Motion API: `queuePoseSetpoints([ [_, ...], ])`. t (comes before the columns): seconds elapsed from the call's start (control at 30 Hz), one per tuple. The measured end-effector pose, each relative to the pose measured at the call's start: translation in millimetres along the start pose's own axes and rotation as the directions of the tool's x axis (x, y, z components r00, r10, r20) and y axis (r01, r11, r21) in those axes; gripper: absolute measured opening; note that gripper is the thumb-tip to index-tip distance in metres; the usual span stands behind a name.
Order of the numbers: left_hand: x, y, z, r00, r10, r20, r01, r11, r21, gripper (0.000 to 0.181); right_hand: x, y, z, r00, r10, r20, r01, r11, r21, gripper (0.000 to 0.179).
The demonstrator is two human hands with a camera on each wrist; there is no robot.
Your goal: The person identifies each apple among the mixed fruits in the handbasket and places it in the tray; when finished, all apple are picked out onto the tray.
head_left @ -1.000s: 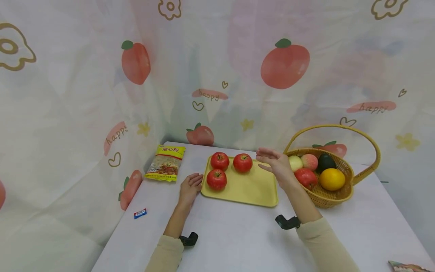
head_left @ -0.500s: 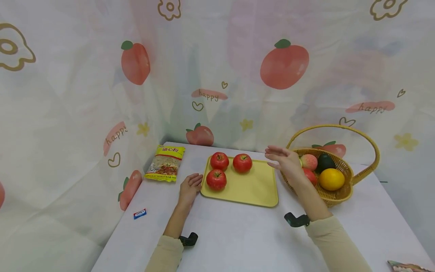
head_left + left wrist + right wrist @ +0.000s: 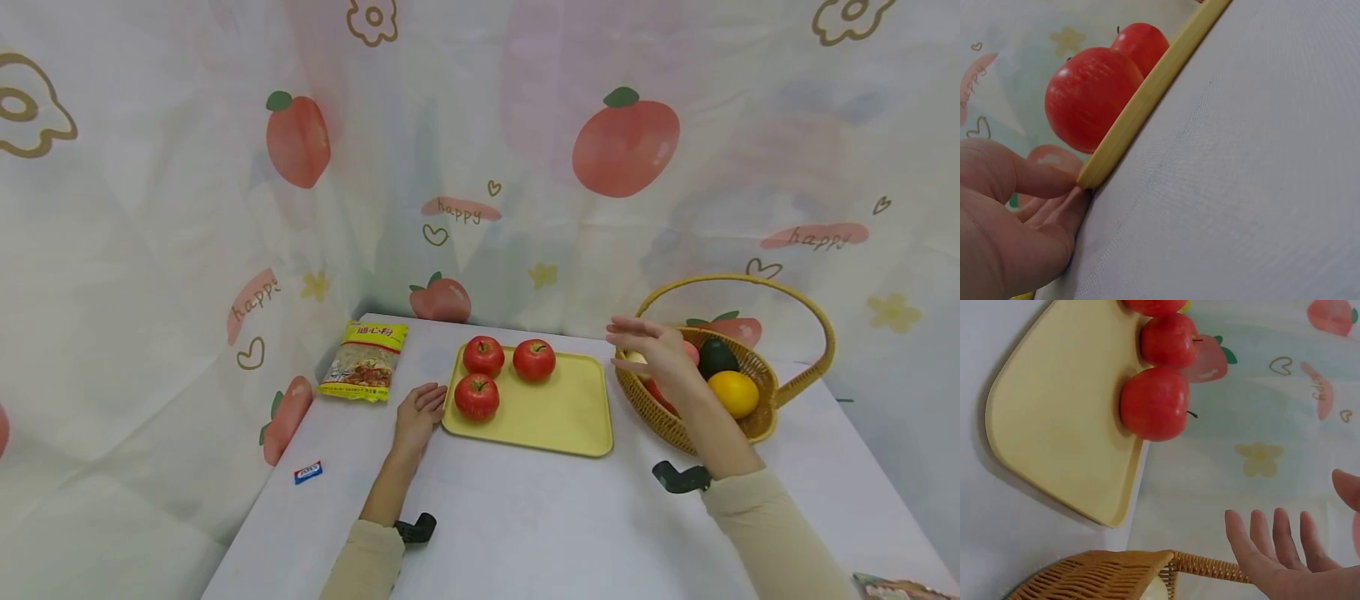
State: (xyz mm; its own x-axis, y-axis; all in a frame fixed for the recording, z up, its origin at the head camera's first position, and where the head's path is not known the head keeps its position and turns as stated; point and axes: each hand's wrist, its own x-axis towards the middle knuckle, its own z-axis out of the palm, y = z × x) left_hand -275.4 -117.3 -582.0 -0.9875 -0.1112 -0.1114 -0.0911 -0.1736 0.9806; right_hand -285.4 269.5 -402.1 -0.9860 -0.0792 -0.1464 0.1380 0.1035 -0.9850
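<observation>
My left hand (image 3: 417, 417) is at the left edge of a yellow tray (image 3: 555, 417). In the left wrist view its thumb and fingers (image 3: 1072, 209) meet at the rim (image 3: 1141, 106), pinching it. Three red apples (image 3: 476, 397) sit on the tray's left half. My right hand (image 3: 660, 358) is raised over the left side of a wicker basket (image 3: 663, 421), fingers spread and holding nothing. It partly hides the fruit there. A yellow lemon-like fruit (image 3: 733, 393), a dark green avocado-like fruit (image 3: 717, 357) and a pinkish peach-like fruit (image 3: 692, 352) show in the basket.
A yellow noodle or pasta packet (image 3: 364, 361) lies at the back left. Nearer is a small blue-and-red wrapper (image 3: 308, 472). Another packet (image 3: 900, 588) is cut off at the front right. The basket's tall handle (image 3: 750, 278) arches up before the patterned curtain.
My right hand has moved rightward, from above the tray's right side to above the basket's left side. The left hand, tray and apples have stayed in place.
</observation>
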Motion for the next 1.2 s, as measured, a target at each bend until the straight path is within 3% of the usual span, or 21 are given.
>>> queuePoseSetpoints([
  [0.13,0.4,-0.3,0.0,1.000,0.002,-0.010,-0.002,1.000,0.011,0.052,0.0,0,-11,1.000,0.004,0.002,-0.004,0.999,-0.034,0.062],
  [0.37,-0.2,0.8,1.3,1.000,-0.002,-0.013,0.002,1.000,0.019,0.051,1.9,2,-35,0.999,0.024,0.026,-0.021,0.995,-0.096,0.051],
  [0.6,-1.7,2.1,1.5,0.999,-0.025,-0.021,0.025,1.000,0.015,0.051,5.2,-3,-54,0.994,0.036,0.104,-0.020,0.989,-0.150,0.058],
  [0.8,1.8,3.2,1.5,1.000,-0.011,-0.015,0.011,1.000,0.000,0.051,12.4,-6,-73,0.991,0.056,0.125,-0.027,0.975,-0.222,0.064],
  [0.97,3.8,1.6,0.0,1.000,-0.007,-0.014,0.007,1.000,0.009,0.051,22.1,2,-95,0.987,0.082,0.137,-0.040,0.957,-0.287,0.065],
  [1.2,0.3,3.5,0.1,1.000,-0.010,-0.007,0.010,1.000,0.018,0.051,26.5,10,-120,0.973,0.112,0.202,-0.017,0.907,-0.420,0.071],
])
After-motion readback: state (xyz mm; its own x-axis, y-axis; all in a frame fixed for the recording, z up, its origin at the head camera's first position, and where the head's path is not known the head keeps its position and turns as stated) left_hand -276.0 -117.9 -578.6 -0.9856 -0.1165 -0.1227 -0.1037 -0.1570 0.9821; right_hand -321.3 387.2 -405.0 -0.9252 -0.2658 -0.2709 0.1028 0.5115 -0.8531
